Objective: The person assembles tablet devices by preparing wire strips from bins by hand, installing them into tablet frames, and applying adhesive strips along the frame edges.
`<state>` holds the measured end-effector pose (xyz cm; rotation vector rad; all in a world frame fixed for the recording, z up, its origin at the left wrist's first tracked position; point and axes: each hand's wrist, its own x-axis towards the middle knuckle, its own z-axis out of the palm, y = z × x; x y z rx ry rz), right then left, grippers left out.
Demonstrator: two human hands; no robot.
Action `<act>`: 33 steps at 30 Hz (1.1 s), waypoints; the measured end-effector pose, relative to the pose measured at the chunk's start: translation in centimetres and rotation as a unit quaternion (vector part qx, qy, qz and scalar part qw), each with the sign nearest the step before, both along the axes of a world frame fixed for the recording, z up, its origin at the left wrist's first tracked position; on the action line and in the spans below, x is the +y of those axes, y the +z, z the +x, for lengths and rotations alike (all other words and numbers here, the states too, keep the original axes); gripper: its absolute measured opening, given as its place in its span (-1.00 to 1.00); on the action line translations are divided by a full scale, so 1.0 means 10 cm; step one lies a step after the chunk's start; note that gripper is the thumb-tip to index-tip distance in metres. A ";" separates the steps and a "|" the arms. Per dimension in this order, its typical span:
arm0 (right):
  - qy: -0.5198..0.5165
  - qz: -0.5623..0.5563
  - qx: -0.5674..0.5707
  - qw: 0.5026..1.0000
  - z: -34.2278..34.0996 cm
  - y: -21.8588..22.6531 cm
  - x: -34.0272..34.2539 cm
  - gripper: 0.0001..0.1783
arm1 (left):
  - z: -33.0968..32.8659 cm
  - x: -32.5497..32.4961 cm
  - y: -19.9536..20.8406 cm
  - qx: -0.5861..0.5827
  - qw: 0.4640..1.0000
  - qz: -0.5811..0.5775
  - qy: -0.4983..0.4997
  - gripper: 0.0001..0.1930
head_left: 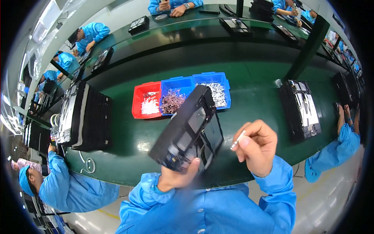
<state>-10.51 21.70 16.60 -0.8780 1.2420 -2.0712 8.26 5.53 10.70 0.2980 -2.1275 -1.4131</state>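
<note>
The head view showed the left hand (177, 177) closed around the near end of a black box part (191, 130), which looked stiff and a bit heavy, tipped above the green table (128, 140), while the right hand (257, 146) pinched a tiny, light silver pin (238, 140).

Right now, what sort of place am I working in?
Probably an electronics assembly line: people in blue smocks sit along a long dark green workbench, stacks of black flat devices wait, and red and blue plastic bins hold small parts.
</note>
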 end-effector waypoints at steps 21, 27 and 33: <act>0.139 -0.035 0.034 0.989 0.30 0.17 -0.28 -0.92 | -0.33 0.05 -0.16 0.140 0.954 -0.256 0.068 -0.44; 0.133 -0.033 0.042 0.990 0.24 0.13 -0.26 -0.91 | -0.35 0.04 -0.18 0.141 0.951 -0.268 0.065 -0.38; 0.125 -0.032 0.056 0.990 0.24 0.15 -0.25 -0.92 | -0.36 0.04 -0.22 0.116 0.956 -0.264 0.057 -0.36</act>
